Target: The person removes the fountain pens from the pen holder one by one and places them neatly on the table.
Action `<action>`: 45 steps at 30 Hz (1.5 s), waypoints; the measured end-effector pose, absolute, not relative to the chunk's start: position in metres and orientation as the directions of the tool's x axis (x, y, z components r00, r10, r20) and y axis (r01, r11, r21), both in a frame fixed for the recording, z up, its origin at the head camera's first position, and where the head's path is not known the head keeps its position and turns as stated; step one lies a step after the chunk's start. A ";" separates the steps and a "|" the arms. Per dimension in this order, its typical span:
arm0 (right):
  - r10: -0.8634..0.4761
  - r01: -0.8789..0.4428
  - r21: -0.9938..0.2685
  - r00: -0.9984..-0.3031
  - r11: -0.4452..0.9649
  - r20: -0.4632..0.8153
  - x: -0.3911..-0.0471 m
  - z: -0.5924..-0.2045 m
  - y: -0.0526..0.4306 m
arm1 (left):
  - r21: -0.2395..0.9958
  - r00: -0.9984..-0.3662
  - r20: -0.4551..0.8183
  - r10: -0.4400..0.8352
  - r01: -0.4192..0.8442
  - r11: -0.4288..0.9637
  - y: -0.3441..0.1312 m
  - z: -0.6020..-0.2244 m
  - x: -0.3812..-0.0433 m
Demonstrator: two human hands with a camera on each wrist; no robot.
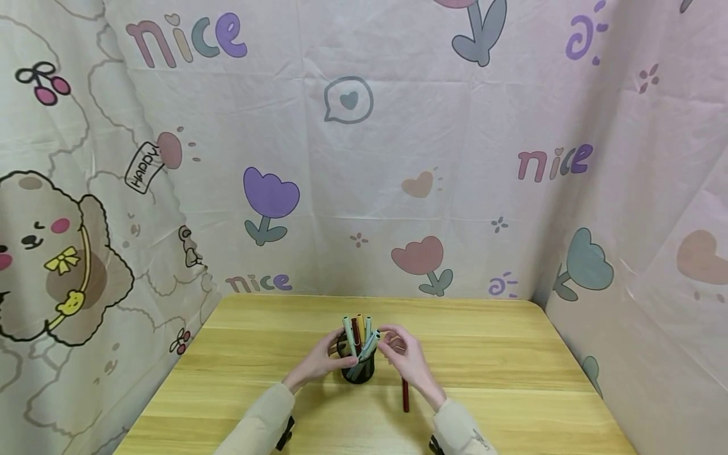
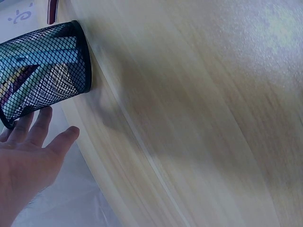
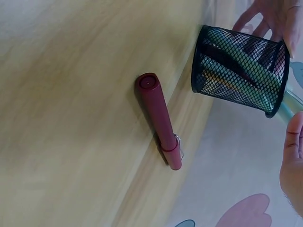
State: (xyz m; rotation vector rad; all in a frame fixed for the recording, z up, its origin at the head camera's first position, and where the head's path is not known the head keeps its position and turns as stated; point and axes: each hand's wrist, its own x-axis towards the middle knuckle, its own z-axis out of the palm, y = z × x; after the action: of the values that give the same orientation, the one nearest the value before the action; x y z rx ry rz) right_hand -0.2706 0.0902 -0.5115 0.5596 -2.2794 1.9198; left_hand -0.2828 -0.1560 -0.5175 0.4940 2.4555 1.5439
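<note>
A black mesh pen holder (image 1: 358, 373) stands upright on the wooden table, filled with several pens in light green, dark red and yellow. My left hand (image 1: 321, 361) holds it from the left, thumb at the front of the rim and fingers against the mesh. The left wrist view shows those fingers (image 2: 41, 124) along the mesh side. To the right of the holder is my right hand (image 1: 405, 357), its bent fingers and thumb right at the end of a tilted light green pen (image 1: 371, 344). A dark red pen (image 3: 160, 116) lies on the table below the right hand.
The wooden table (image 1: 483, 354) reaches back to a printed cloth (image 1: 341, 189) hanging behind it. More cloth hangs along the left and right sides. Both forearms in light sleeves (image 1: 258, 420) come in from the front edge.
</note>
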 end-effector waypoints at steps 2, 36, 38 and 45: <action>-0.218 -0.354 -0.925 -0.922 0.136 0.320 -0.271 -0.511 0.089 | 0.899 -0.923 0.020 0.383 0.184 0.398 -0.156 -0.518 -0.283; -0.330 -0.439 -0.856 -0.879 0.274 0.345 -0.283 -0.515 0.083 | 0.905 -0.926 0.006 0.376 0.165 0.392 -0.157 -0.519 -0.284; -0.336 -0.430 -0.856 -0.882 0.287 0.331 -0.283 -0.514 0.083 | 0.904 -0.926 0.004 0.378 0.165 0.396 -0.157 -0.519 -0.284; -0.347 -0.385 -0.879 -0.895 0.280 0.281 -0.282 -0.512 0.082 | 0.902 -0.931 -0.005 0.364 0.153 0.404 -0.156 -0.521 -0.285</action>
State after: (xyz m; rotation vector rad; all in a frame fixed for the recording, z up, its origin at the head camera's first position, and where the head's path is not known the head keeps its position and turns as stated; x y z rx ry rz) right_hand -0.2815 0.0823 -0.5120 0.7112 -2.4857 1.7239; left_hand -0.2851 -0.1557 -0.5208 0.4595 2.4570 1.5461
